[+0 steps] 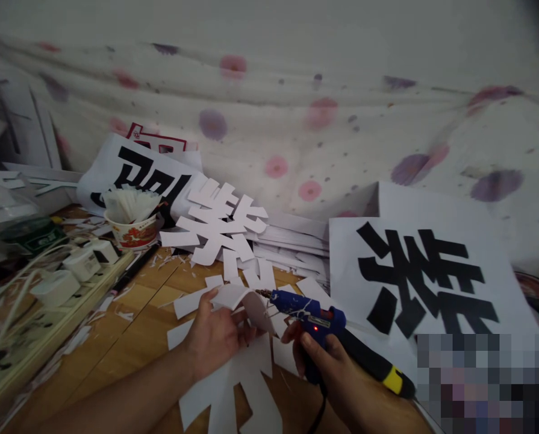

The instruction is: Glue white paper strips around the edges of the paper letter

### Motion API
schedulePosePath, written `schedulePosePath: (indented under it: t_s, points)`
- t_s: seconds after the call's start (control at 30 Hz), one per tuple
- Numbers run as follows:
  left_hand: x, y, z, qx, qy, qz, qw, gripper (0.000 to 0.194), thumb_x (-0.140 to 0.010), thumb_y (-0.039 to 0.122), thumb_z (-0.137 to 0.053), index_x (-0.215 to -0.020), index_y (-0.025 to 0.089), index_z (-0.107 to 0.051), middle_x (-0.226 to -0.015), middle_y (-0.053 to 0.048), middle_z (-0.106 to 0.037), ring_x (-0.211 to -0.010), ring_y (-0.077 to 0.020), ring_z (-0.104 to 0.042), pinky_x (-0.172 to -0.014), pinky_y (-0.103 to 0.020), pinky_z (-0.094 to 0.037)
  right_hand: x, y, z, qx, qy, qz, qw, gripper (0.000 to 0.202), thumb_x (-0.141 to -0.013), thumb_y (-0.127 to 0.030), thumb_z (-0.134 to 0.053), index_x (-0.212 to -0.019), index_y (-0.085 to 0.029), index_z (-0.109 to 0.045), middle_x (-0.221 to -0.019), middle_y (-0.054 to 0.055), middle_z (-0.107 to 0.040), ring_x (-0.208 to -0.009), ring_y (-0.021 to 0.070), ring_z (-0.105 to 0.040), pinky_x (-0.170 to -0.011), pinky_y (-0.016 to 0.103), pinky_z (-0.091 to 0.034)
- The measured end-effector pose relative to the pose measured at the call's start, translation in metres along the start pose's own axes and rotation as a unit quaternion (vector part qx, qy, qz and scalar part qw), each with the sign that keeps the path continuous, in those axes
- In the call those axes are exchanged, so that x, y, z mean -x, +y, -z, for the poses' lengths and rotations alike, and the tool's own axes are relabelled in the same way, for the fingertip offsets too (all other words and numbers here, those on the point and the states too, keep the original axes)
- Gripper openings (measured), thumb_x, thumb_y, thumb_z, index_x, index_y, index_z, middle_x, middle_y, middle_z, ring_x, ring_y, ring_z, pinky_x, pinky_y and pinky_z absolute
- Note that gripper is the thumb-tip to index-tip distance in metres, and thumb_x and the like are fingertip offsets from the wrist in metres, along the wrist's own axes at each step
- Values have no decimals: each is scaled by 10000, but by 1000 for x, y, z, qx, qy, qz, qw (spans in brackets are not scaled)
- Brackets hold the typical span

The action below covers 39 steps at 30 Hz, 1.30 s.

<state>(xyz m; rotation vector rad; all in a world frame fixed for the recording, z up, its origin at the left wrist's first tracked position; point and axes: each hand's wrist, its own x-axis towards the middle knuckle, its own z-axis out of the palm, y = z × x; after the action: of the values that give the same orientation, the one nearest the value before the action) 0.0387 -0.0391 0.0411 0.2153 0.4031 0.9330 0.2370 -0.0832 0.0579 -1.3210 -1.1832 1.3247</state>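
My left hand (219, 337) is closed on a curved white paper piece (246, 301), its fingers under and behind the strip. In my right hand (317, 355) is a blue glue gun (308, 310), its red light lit and its metal tip touching or very near the paper's right edge. A black and yellow tool (377, 364) shows just behind the right hand; whether that hand holds it too is unclear. Under both hands lies a large white cut-out (233, 386) on the wooden table (138, 325). Farther back rests another white cut-out character (219, 223).
A power strip (20, 337) with white plugs and cables runs along the left. Behind it stands a paper bowl (131, 226) of glue sticks. Printed character sheets lie back left (102, 163) and right (345, 259). Paper scraps litter the table; a patterned curtain (251, 132) hangs behind.
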Motion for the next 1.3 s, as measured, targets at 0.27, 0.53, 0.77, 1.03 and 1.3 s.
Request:
schedulePosePath:
  t_s: [0.27,0.53,0.77,1.03,1.3]
  points:
    - [-1,1,-3,20,9,26,999,409,-730,504,-529,-852,118,-581,-808,-119,-629,-747,-241,-604,-678,-306,-455,-5,1,-4,-40,-4,2,999,443,-641,-580,-655,-700,-152,-559,-564,-19,-507,-487,91,-430,-477,224,-316]
    - [-2,2,-2,13,-10,15,1000,423,-769,505,-468,-890,115,-580,-829,-128,-652,-729,-241,-619,-699,-330,-466,-5,-6,-9,-57,-19,5,998,438,-630,-574,-666,-596,-170,-500,-516,-39,-459,-454,81,-394,-462,226,-305]
    - [-2,2,-3,5,-16,2,1000,414,-773,492,-466,-903,115,-578,-859,-135,-651,-830,-282,-625,-694,-338,-471,-6,-2,-7,-54,-11,-8,998,450,-607,-587,-674,-585,-175,-493,-504,-37,-462,-464,84,-401,-469,225,-311]
    - [-2,5,-1,6,-16,3,1000,411,-753,490,-499,-906,115,-564,-868,-130,-645,-815,-285,-626,-708,-342,-468,-7,-4,-6,-27,-30,13,999,458,-661,-597,-625,-558,-180,-466,-481,-37,-436,-465,87,-380,-474,234,-312]
    - [0,8,-6,15,8,1,1000,395,-757,471,-485,-938,123,-529,-916,-136,-612,-790,-277,-619,-706,-351,-481,-11,5,-3,-34,-12,5,999,469,-629,-614,-643,-718,-170,-519,-484,-53,-446,-454,92,-393,-461,234,-299]
